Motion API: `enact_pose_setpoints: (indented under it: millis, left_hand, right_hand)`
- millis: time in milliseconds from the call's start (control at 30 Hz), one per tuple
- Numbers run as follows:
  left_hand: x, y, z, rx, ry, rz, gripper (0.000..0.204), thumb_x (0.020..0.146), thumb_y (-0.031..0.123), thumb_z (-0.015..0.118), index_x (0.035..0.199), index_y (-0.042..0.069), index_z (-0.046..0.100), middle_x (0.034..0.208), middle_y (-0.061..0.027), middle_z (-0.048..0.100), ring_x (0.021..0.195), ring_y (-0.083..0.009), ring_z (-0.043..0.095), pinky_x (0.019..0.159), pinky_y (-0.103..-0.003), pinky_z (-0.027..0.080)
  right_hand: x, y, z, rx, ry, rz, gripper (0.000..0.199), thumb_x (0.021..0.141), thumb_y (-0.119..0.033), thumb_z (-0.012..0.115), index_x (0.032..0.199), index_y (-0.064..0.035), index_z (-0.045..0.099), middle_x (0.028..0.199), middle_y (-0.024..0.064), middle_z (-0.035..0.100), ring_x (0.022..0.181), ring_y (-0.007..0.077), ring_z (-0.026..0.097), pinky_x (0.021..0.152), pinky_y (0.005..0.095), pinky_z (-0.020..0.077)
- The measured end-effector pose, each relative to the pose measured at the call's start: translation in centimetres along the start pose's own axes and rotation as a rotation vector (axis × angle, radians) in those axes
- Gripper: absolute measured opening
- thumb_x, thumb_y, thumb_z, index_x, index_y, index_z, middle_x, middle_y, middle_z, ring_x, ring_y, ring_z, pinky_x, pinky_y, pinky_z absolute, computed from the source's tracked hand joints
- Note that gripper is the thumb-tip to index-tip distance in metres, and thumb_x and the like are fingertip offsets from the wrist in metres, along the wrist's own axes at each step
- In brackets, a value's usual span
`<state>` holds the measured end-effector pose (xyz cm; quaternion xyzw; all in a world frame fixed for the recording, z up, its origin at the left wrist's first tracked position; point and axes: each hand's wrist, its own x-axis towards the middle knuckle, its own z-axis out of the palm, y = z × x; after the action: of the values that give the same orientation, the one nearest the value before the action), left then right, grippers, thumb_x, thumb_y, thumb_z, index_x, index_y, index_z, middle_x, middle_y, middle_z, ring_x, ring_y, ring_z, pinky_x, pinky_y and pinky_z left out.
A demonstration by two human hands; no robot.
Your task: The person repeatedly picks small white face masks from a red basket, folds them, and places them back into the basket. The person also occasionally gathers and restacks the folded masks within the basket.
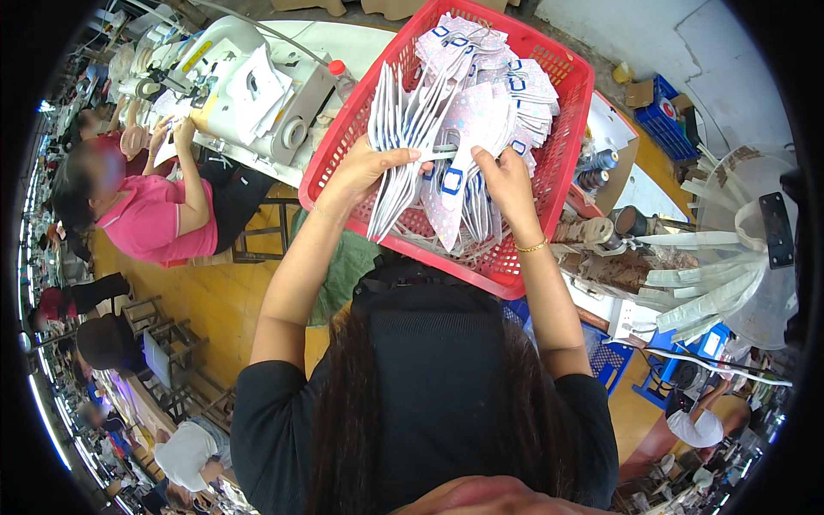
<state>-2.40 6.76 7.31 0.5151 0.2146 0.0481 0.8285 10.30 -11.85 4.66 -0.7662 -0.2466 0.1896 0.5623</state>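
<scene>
- Gripping a fanned white bundle [395, 129], the left hand [364, 170] is closed, thumb over the edges, at the upper middle of the head view.
- Just to its right, the right hand [508, 182] pinches a star-patterned bundle [472, 118], thumb on top; the fingers beneath are partly hidden.
- Between the hands shows a pale strip [445, 153]; I cannot tell whether it ties the pieces.
- Both bundles are over the red basket [578, 120], at the top of the frame.
- Other bundles [534, 94] already lie grouped inside, so this part seems done; the two held ones seem still unfinished.
</scene>
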Motion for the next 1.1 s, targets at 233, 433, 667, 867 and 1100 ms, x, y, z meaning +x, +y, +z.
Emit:
enact_pose_setpoints:
  millis: [233,433,667,867,1100]
  left_hand:
    - [0.0,-0.2,0.0,-0.069,0.024,0.03,0.035,0.076,0.002,0.07,0.107,-0.006,0.056,0.094,-0.0142,0.066,0.08,-0.0192,0.067,0.073,-0.03,0.054]
    - [0.3,-0.6,-0.5,0.094,-0.005,0.048,0.031,0.077,0.001,0.069,0.105,-0.005,0.058,0.093,-0.0135,0.067,0.08,-0.0201,0.067,0.074,-0.03,0.054]
    - [0.4,-1.7,-0.9,0.021,-0.017,-0.057,0.032,0.076,0.0,0.071,0.104,-0.004,0.057,0.09,-0.0126,0.066,0.076,-0.0187,0.066,0.072,-0.03,0.054]
    - [0.5,-2.0,-1.0,0.195,0.032,0.07,0.034,0.074,0.002,0.072,0.105,-0.002,0.058,0.091,-0.0088,0.066,0.077,-0.0174,0.065,0.073,-0.031,0.052]
    - [0.1,0.3,-2.0,0.465,0.073,0.069,0.049,0.069,0.007,0.075,0.114,-0.002,0.056,0.101,-0.0083,0.064,0.089,-0.015,0.061,0.081,-0.029,0.048]
  right_hand:
    - [0.0,0.6,0.0,-0.022,0.042,-0.158,0.035,0.081,-0.024,0.062,0.105,0.0023,0.063,0.105,0.0216,0.058,0.098,0.0334,0.059,0.084,0.0371,0.0447]
    - [-0.4,1.4,-0.2,-0.015,0.017,0.027,0.035,0.084,-0.026,0.062,0.104,0.0026,0.063,0.096,0.0175,0.065,0.087,0.025,0.063,0.078,0.0337,0.0465]
    - [-0.6,2.4,0.0,0.1,0.003,0.002,0.031,0.09,-0.022,0.057,0.104,0.0053,0.061,0.093,0.0042,0.063,0.086,0.0097,0.053,0.076,0.0259,0.0427]
    - [-1.2,2.6,-0.4,0.095,0.1,-0.03,0.033,0.087,-0.027,0.06,0.098,0.0049,0.063,0.083,0.0103,0.066,0.077,0.0148,0.059,0.07,0.031,0.0462]
    - [-0.7,0.9,-4.4,0.042,0.324,-0.138,0.034,0.086,-0.026,0.065,0.094,0.0072,0.062,0.083,0.015,0.067,0.073,0.0153,0.059,0.067,0.0319,0.0467]
